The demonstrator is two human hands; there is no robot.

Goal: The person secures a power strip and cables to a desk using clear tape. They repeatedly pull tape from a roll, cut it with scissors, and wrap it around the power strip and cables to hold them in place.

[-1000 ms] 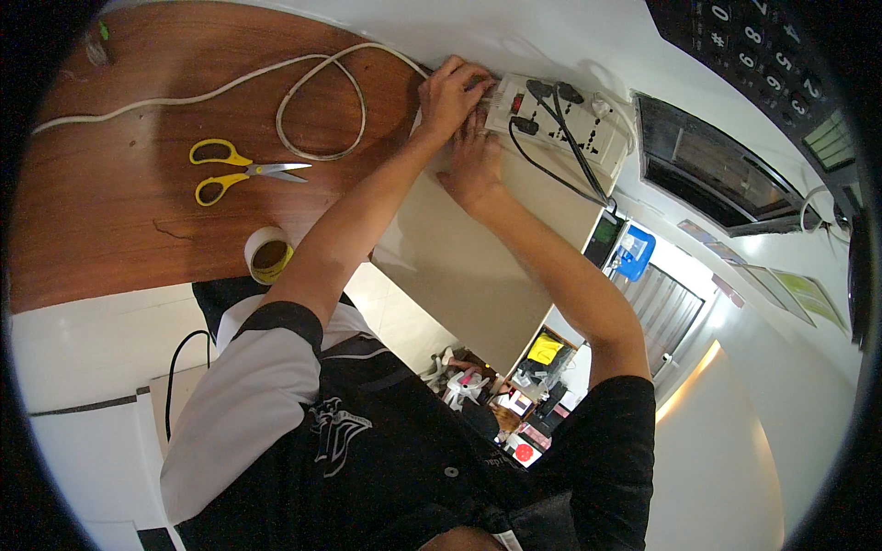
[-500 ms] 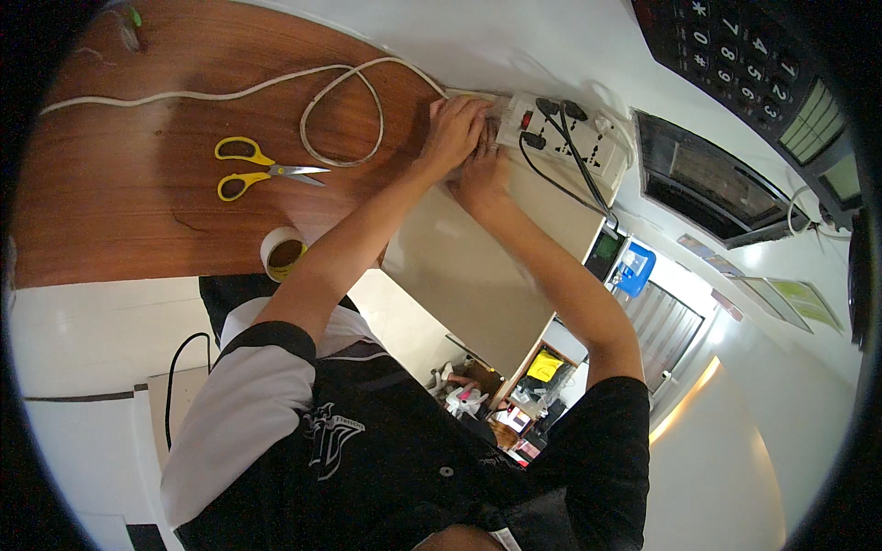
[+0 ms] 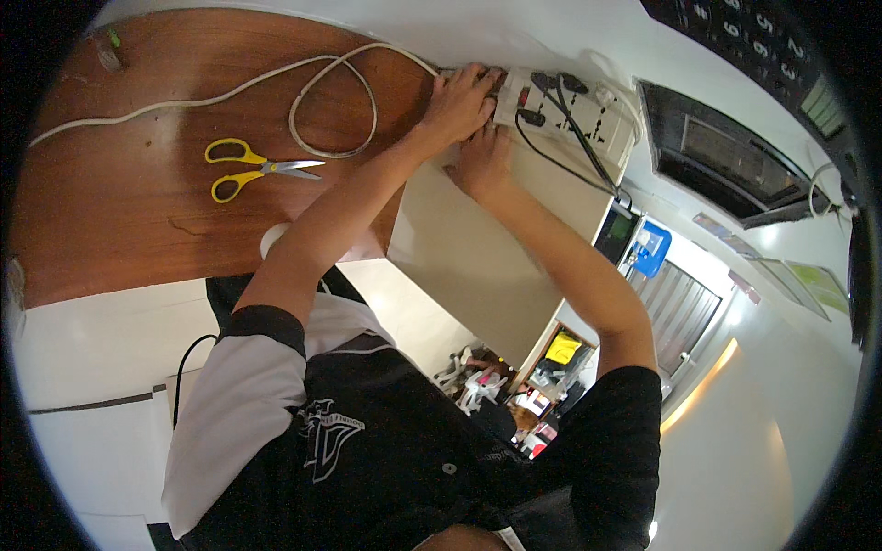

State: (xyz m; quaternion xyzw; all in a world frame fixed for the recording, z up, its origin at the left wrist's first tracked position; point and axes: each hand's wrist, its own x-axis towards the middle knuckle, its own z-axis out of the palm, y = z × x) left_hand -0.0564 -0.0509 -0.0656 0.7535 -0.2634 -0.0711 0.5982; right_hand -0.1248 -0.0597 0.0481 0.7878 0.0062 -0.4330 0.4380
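Observation:
A white power strip lies at the far end of a cream-coloured surface, with black plugs in it and a red switch near its left end. Across that left end, where a white cable meets it, my left hand rests with its fingers stretched out and apart. Just nearer, my right hand has its fingers extended against the strip's near edge. What lies directly under the fingertips is hidden. The cable forms a loop on the brown wooden desk.
Yellow-handled scissors lie on the desk with the blades slightly apart. A tape roll is mostly covered by my left forearm. Black cords run off the cream-coloured top. A dark keypad device stands at upper right.
My left hand's fingers have spread wider over the strip's end, and my right hand's fingers sit slightly lower. The view has shifted a little; my left forearm now hides most of the tape roll.

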